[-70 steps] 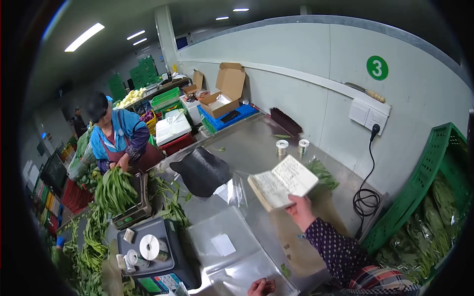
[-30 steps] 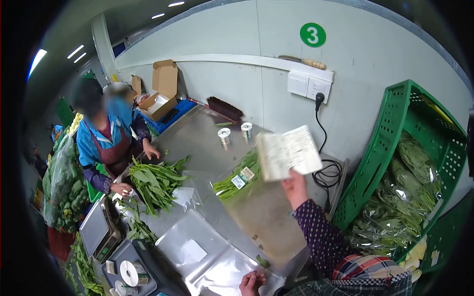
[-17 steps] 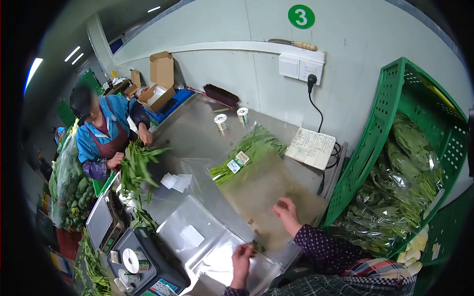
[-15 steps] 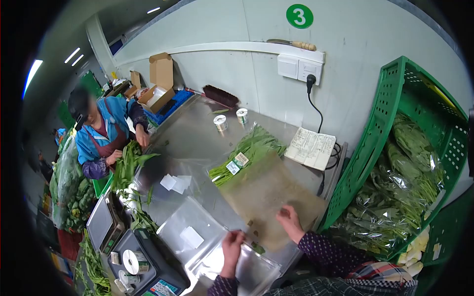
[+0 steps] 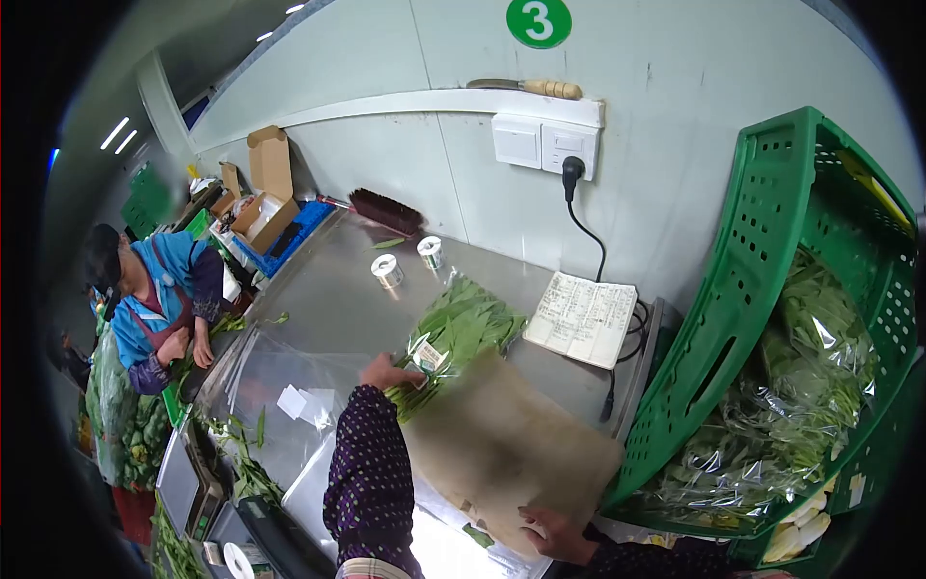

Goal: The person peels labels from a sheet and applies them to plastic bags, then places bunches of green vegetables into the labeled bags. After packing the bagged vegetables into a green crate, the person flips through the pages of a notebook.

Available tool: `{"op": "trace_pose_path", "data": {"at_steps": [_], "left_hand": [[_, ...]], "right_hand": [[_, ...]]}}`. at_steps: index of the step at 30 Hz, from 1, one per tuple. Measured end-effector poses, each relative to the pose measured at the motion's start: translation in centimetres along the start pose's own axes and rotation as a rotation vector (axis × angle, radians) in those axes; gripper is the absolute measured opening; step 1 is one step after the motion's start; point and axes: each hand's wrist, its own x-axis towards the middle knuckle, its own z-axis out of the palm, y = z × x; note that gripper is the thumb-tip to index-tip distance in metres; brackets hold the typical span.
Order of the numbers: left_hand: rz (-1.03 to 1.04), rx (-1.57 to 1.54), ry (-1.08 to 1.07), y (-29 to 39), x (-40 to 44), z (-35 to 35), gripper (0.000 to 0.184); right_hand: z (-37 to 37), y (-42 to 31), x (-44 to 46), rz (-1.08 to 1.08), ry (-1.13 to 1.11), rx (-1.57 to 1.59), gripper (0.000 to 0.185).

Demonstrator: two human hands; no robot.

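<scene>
My left hand (image 5: 389, 372) is closed around the stem end of a clear bag of leafy greens (image 5: 473, 317), with a white label (image 5: 426, 355) right beside the fingers. The bag lies on the steel table, leaves toward the wall. My right hand (image 5: 558, 537) rests at the near edge of a brown sheet (image 5: 521, 444), fingers slightly apart and nothing visible in them. That sheet lies just below the greens, partly blurred. My left sleeve covers part of the clear plastic bags (image 5: 309, 473) on the table.
A green crate (image 5: 772, 241) of bagged greens leans at the right. An open notebook (image 5: 582, 318) and a black cord lie near the wall. Two label rolls (image 5: 387, 271), white cards (image 5: 305, 404), a brush (image 5: 386, 210) and a scale (image 5: 183, 482) are around. A co-worker (image 5: 159, 299) handles greens at left.
My left hand has moved forward from the clear bags and closed on the greens' stems. My right hand has moved back to the brown sheet's near edge. The co-worker's hands are lower.
</scene>
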Motion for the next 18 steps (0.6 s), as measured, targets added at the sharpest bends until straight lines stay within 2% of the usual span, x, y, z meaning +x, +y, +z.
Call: {"op": "trace_pose_path", "data": {"at_steps": [1,2,5,6,8,9,10,11,12,13,14,15,16,17,18], "left_hand": [[-0.008,0.017,-0.103,1.1,-0.9,-1.1,0.080],[-0.009,0.026,-0.099,1.4,-1.4,-1.2,0.080],[0.019,-0.166,-0.217,2.5,-3.8,-1.4,0.058],[0.026,-0.166,-0.212,2.2,-4.1,-1.4,0.058],[0.021,-0.592,-0.260,-0.6,-4.3,-1.6,0.048],[-0.041,-0.531,-0.158,-2.7,-4.2,-2.9,0.042],[0.005,-0.553,-0.091,-1.6,-8.0,-5.9,0.038],[0.072,-0.292,0.060,-1.3,-10.2,-8.4,0.032],[0.122,-0.438,0.188,-1.6,-12.5,-9.7,0.029],[0.177,-0.452,0.245,0.9,-17.1,-11.7,0.030],[0.283,-0.340,0.375,0.3,-18.6,-12.7,0.028],[0.283,-0.423,0.405,1.2,-21.6,-13.5,0.026],[0.300,-0.416,0.480,1.6,-24.7,-13.8,0.032],[0.355,-0.622,0.451,2.1,-27.0,-13.3,0.037],[0.364,-0.622,0.452,3.3,-29.0,-11.6,0.037]], "right_hand": [[0.2,0.0,-0.1,-0.065,0.000,-0.031,0.040],[0.4,-0.3,0.0,-0.067,0.006,-0.023,0.040],[0.0,-0.7,0.1,-0.058,-0.020,-0.039,0.037],[0.2,-0.3,0.1,-0.058,-0.039,-0.016,0.036],[0.7,0.2,-0.4,-0.058,-0.053,0.004,0.034],[1.0,0.5,-0.4,-0.140,-0.028,-0.046,0.032],[1.1,1.3,0.0,-0.213,0.022,-0.116,0.030],[2.5,3.8,-0.7,-0.172,-0.092,-0.140,0.030],[2.6,3.7,-0.9,0.081,-0.218,0.075,0.033],[1.1,1.5,0.4,0.212,-0.270,0.143,0.037],[0.6,0.6,0.8,0.203,-0.175,0.253,0.042],[-0.7,-1.0,1.8,0.243,-0.162,0.283,0.046],[-3.2,-4.5,3.0,0.229,-0.168,0.296,0.050],[-5.9,-8.2,4.2,0.217,-0.184,0.314,0.053],[-7.6,-10.6,4.8,0.146,-0.123,0.390,0.058]]}}
